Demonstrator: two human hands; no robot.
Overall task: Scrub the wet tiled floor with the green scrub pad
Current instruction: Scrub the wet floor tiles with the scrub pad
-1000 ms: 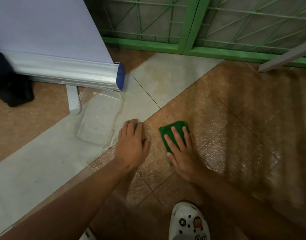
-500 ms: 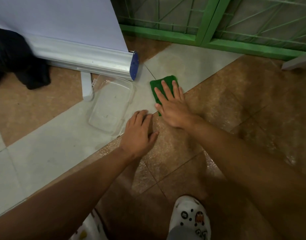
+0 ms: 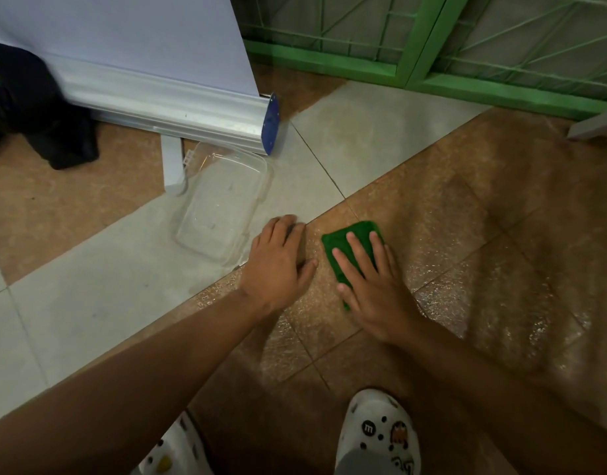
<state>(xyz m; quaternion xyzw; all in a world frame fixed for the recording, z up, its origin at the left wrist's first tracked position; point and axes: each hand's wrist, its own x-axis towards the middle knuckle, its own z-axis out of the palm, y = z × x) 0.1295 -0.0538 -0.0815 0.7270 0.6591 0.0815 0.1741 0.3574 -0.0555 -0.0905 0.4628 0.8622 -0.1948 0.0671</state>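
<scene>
The green scrub pad [image 3: 343,240] lies flat on a wet brown tile of the tiled floor [image 3: 466,255]. My right hand [image 3: 370,279] presses down on the pad with fingers spread, covering its near half. My left hand [image 3: 278,262] rests palm-down on the floor just left of the pad, at the seam between the brown and grey tiles, holding nothing. The brown tiles around the pad glisten with water.
A clear plastic container [image 3: 223,207] lies on the grey tile left of my left hand. A banner stand's metal base [image 3: 178,111] sits beyond it, with dark cloth [image 3: 38,111] at far left. A green metal gate [image 3: 432,46] runs along the back. My white clogs [image 3: 377,433] are below.
My right hand has pulled the pad back toward me, from the grey tile near the banner base onto the brown tile. My left hand stayed planted on the floor.
</scene>
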